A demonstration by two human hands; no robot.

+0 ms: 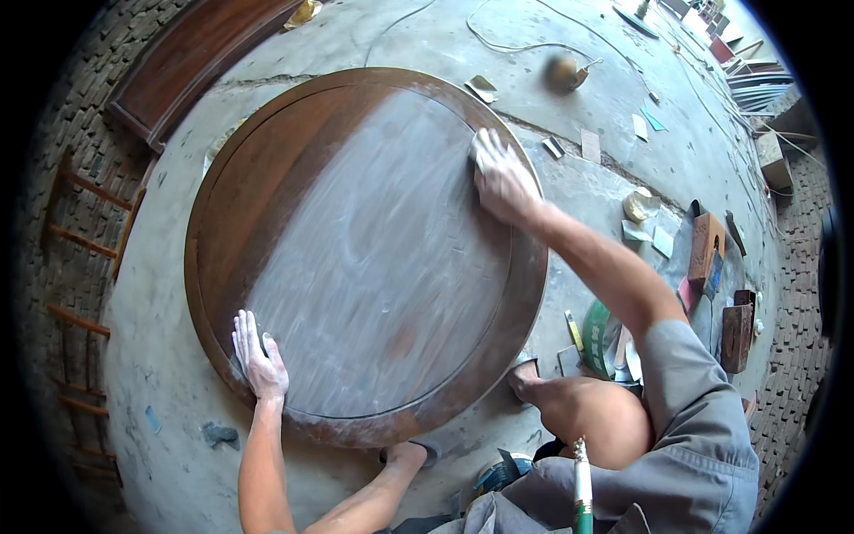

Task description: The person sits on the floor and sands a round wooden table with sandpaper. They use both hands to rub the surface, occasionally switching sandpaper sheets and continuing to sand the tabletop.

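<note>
Right hand (503,182) clenched on a mostly hidden pad (480,142) near the round tabletop (356,258) rim; left hand (256,356) flat, grip released, at the near edge

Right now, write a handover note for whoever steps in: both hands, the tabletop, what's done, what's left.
Left hand: flat, fingers spread, on the near-left rim of the round wooden tabletop, holding nothing.
Right hand: pressing a small sanding pad against the far-right edge of the inner panel.
Tabletop lies flat on the concrete floor.
Done: centre and right of the panel are pale with dust.
Left: the left crescent and the outer rim are dark brown.
</note>
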